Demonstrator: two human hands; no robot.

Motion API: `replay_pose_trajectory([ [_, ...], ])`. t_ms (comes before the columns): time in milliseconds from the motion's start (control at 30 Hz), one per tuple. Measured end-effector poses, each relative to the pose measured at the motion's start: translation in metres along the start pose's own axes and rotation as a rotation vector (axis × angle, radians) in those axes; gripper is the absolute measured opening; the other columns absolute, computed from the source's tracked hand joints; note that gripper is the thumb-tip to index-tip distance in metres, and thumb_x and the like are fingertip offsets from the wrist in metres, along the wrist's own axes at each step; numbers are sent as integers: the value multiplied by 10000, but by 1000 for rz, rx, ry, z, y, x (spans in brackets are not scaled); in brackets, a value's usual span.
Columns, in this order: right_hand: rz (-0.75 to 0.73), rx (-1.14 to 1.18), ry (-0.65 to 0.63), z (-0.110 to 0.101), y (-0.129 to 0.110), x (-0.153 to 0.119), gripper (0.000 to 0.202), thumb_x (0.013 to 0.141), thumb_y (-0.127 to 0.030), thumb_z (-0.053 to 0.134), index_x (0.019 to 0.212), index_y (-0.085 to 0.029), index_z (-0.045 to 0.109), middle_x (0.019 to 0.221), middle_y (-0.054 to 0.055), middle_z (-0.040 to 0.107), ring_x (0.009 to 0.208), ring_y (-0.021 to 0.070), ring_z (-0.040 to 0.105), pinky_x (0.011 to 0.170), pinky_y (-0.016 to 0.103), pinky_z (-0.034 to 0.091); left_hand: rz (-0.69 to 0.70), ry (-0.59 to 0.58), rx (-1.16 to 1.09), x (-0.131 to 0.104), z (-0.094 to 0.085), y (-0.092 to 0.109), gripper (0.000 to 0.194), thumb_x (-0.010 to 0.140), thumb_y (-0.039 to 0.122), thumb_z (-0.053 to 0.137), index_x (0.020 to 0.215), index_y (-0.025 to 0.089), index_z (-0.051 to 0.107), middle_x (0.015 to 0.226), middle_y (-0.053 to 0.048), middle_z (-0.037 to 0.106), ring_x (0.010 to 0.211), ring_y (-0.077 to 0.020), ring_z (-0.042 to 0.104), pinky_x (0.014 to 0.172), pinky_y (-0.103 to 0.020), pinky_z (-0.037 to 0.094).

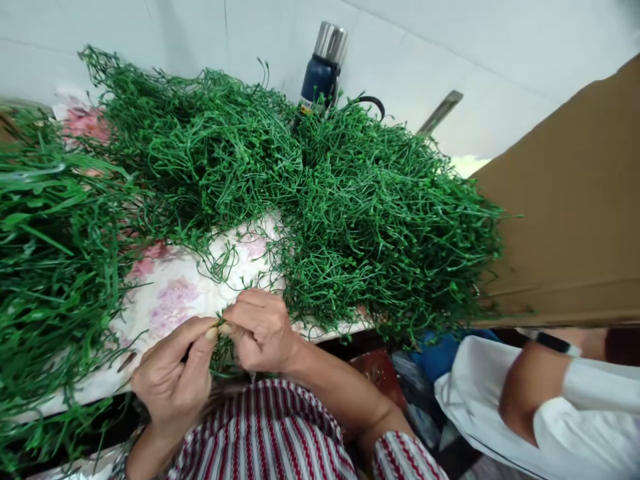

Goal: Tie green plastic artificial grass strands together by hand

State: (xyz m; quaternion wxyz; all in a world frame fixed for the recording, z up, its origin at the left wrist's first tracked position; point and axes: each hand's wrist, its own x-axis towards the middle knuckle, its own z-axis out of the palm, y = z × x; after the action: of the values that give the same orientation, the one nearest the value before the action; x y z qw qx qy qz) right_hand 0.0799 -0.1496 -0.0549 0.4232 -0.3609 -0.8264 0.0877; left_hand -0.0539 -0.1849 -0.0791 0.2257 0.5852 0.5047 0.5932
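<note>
Close in front of my body, both hands meet at the table's front edge. My left hand pinches a thin green plastic stem between thumb and forefinger. Curled in beside it, my right hand grips the same small green piece; its fingertips are partly hidden. More green strands hang below the hands. Ahead lies a large heap of thin green plastic stems, with another heap behind to the left. Broader green plastic leaves pile up at the far left.
A floral cloth covers the table. A dark blue thermos with a steel cap stands behind the heaps by the white wall. A cardboard sheet rises at the right. A person in white sits at the lower right.
</note>
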Motion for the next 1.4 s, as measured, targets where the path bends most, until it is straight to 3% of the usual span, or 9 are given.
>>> replay_pose_trajectory([
  [200,112,8,5,6,-4,6,273,868,-221,380,600,-193,427,540,-5,464,538,104,443,560,234,400,186,192,111,5,8,-3,238,692,49,643,882,177,706,744,-20,688,662,-140,622,673,-242,478],
  [367,-80,-66,-176,-23,4,18,258,838,-159,361,605,-195,465,571,-10,462,558,108,435,563,245,381,345,-64,209,17,-5,-2,261,700,46,627,900,198,698,711,9,687,617,-113,614,618,-203,466],
  [467,-110,-273,-208,-58,2,23,208,805,-96,394,688,-182,544,619,6,495,599,124,447,582,262,379,187,-99,184,24,-13,1,173,735,101,610,840,202,703,688,23,671,583,-93,584,565,-190,445],
  [600,-52,-671,40,-111,14,19,114,835,-174,487,763,-193,573,686,28,519,689,150,469,637,280,382,-129,241,-23,30,-19,-1,105,735,170,620,788,196,708,604,30,603,519,-85,520,441,-191,373],
  [733,115,-1034,-106,-135,50,-1,158,849,-300,503,781,-203,608,846,55,602,877,230,482,806,394,319,-190,411,-170,37,-24,-4,73,690,149,619,679,170,688,524,36,544,468,-77,477,398,-185,350],
  [900,212,-930,-212,-133,74,-11,223,874,-317,464,973,-207,630,902,62,646,866,215,524,816,379,336,-247,402,-234,39,-25,-5,56,688,180,610,666,162,659,550,33,559,447,-65,461,387,-176,335],
  [1167,13,-870,165,-128,41,-4,144,798,-230,560,877,-190,673,835,66,672,837,228,588,830,386,422,-240,357,-397,39,-29,-3,70,719,178,589,674,144,632,515,26,519,428,-59,439,386,-170,304],
  [1300,-223,-514,-262,-75,6,-3,154,777,-260,622,921,-208,619,863,36,660,781,187,558,707,341,404,-295,378,-505,45,-28,5,68,744,186,581,699,149,617,552,22,533,425,-55,414,378,-174,305],
  [1400,-168,-494,-552,-31,-4,-4,257,810,-283,579,1036,-160,590,961,87,631,873,227,507,720,356,357,-330,391,-573,49,-30,13,71,753,193,584,703,146,601,551,20,529,418,-59,394,370,-186,305],
])
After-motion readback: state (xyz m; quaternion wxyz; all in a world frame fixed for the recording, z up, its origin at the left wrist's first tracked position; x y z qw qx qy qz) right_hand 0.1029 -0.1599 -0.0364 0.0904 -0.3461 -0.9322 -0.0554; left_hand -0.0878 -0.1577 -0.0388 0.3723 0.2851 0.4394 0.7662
